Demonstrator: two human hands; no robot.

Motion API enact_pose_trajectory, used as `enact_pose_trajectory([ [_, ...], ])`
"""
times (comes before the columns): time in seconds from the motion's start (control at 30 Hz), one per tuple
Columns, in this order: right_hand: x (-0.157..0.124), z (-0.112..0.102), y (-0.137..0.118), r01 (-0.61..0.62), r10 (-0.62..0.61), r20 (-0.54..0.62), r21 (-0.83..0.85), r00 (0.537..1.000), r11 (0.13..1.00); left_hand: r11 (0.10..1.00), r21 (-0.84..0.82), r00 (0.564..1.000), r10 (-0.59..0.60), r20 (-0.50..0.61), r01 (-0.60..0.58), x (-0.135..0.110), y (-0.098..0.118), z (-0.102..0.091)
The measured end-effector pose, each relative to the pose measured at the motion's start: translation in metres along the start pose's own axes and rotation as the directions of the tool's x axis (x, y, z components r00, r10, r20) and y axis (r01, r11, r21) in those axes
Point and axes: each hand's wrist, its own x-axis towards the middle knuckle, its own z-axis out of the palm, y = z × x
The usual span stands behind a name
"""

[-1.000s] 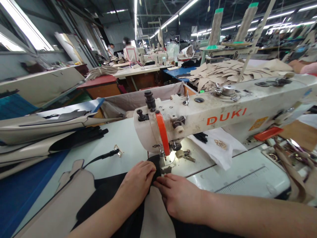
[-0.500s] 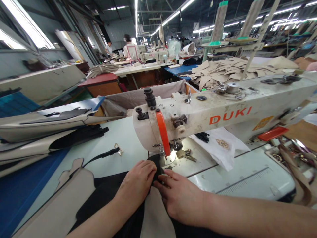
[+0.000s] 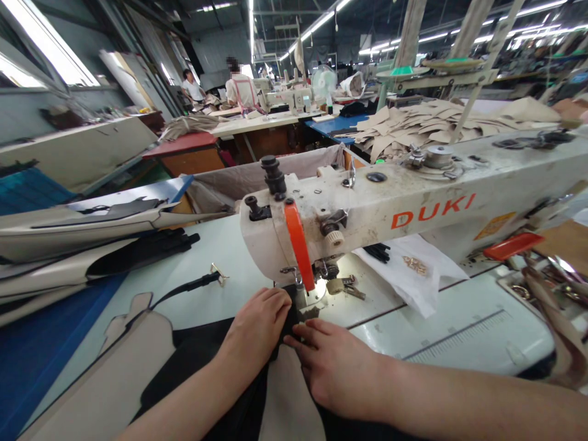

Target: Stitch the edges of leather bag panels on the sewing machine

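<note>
A white sewing machine (image 3: 349,202) with a red guard and "DUKI" lettering reaches over the table from the right. Black fabric (image 3: 290,309) lies under its needle area, joined to or overlapping a beige piece (image 3: 287,392) below. My left hand (image 3: 260,321) is closed on the black fabric just left of the needle, its fingertips curled. My right hand (image 3: 333,361) grips the fabric's right edge, thumb underneath and partly hidden. A larger beige panel (image 3: 119,361) with black parts spreads to the left. A black strap (image 3: 188,286) ends in a gold-coloured buckle (image 3: 220,275).
Stacked beige and black pieces (image 3: 114,254) lie at left. Behind the needle, a white sheet (image 3: 427,288) carries gold-coloured hardware (image 3: 414,265) and black strips (image 3: 377,252). A heap of beige cut pieces (image 3: 413,125) stands beyond the machine. Two people (image 3: 241,92) are farther back.
Both hands keep their places by the needle, with the right fingers shifted slightly. The view has moved a little. A person in the far left background stands more upright.
</note>
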Motion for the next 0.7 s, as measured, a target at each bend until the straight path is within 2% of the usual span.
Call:
enact_pose_trajectory([
  [0.27, -0.0014, 0.0018, 0.0012, 0.003, -0.002, -0.038, 0.002, 0.999, 1.0, 1.0, 0.025, 0.999, 0.02, -0.025, -0.02, 0.0037, 0.0025, -0.0023],
  [0.7, -0.0006, -0.0011, 0.002, -0.002, 0.002, -0.027, 0.01, 1.0, 1.0, 0.997, 0.037, 0.996, 0.074, -0.05, -0.072, 0.0023, -0.0016, 0.0],
])
